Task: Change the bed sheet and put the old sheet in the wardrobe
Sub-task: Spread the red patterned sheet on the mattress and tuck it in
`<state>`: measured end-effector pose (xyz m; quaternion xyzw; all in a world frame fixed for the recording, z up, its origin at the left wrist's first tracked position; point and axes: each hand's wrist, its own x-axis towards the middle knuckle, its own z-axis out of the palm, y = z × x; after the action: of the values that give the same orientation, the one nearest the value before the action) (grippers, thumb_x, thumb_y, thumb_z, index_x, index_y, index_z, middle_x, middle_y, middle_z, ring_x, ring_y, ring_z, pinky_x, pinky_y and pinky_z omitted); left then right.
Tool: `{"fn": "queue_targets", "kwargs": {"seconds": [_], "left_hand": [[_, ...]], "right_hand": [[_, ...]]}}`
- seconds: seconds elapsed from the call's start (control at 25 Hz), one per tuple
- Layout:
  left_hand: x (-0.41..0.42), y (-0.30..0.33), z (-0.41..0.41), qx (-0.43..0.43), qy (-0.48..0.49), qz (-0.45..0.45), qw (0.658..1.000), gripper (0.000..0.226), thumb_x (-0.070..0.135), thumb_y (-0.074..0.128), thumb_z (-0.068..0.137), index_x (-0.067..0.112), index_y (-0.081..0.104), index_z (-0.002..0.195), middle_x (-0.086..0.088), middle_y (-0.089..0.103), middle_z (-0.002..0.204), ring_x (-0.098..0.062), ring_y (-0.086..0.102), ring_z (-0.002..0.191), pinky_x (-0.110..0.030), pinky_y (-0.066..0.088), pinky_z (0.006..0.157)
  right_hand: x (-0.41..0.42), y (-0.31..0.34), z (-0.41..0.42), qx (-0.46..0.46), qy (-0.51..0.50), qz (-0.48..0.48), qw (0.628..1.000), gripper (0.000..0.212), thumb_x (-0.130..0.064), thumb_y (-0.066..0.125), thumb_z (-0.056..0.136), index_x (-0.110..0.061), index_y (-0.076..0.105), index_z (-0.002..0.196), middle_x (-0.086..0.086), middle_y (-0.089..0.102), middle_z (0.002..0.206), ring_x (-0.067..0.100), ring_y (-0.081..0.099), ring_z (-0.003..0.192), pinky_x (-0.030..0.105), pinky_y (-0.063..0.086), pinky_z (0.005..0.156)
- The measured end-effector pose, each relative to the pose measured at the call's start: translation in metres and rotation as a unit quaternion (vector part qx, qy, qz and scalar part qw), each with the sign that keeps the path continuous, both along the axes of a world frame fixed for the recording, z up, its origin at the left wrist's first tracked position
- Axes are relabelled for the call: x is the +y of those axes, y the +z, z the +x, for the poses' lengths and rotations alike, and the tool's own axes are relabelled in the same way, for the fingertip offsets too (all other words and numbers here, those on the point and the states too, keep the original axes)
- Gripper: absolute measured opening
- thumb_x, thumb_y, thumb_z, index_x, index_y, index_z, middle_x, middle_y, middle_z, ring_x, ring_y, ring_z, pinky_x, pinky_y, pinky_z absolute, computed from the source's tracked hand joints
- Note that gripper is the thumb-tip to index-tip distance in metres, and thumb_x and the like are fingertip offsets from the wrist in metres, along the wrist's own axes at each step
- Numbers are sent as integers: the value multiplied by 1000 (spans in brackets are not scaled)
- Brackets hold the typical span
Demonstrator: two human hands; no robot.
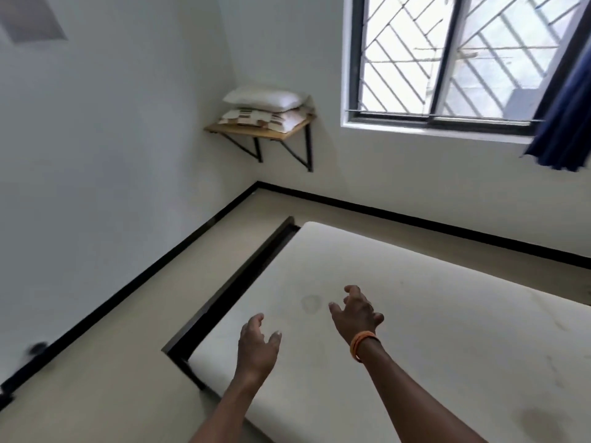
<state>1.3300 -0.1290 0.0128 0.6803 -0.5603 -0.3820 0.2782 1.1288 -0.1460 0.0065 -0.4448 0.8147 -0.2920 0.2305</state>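
Two hands reach forward over the bed. The left hand (256, 342) hangs above the near left part of the bare mattress (399, 314), its fingers loosely spread and curved, holding nothing. The right hand (356, 310) is further out over the mattress, fingers likewise relaxed and parted, empty, with a set of orange bands (363, 343) round the wrist. Whether either hand touches the mattress surface cannot be told.

The one mattress is white and has no sheet on it; a faint ring mark lies between the two hands, and a darker stain shows near the lower right. No sheet, old or new, is in view, and neither is the wardrobe. The mattress sits in one dark bed frame (236, 282), whose rail runs along the left edge and turns a corner just left of the left forearm.

Beyond the frame there is a strip of pale floor (134, 330) on the left side, between the bed and the wall, and a narrower strip along the far side under the window. A black skirting (128, 292) lines both walls.

In the far corner one wooden wall shelf (256, 131) on two black brackets carries two pillows stacked: a white pillow (265, 99) on top of a patterned pillow (265, 118). One barred window (447, 59) stands to the right, with one blue curtain (566, 123) at its right edge.
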Motion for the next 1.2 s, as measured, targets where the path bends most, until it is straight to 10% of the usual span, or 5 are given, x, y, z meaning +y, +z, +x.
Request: {"fn": "queue_targets", "kwargs": {"seconds": [0.56,1.2], "left_hand": [[-295,14,242,48,109,13,993,52,20,61,94,13,43,143,-3,48,143,-16,51,119,-25,41,95],[-671,51,452,156,-19,16,987,46,23,63,92,17,49,135,2,54,130,-18,58,113,-43,51,99]], "right_hand": [[-324,15,279,-119,78,15,990,44,-35,61,88,-21,48,127,-8,61,96,16,59,100,43,29,100],[-640,26,477,-221,-192,-40,955,40,-28,65,87,-16,53,123,-7,58,82,22,56,93,45,43,102]]}}
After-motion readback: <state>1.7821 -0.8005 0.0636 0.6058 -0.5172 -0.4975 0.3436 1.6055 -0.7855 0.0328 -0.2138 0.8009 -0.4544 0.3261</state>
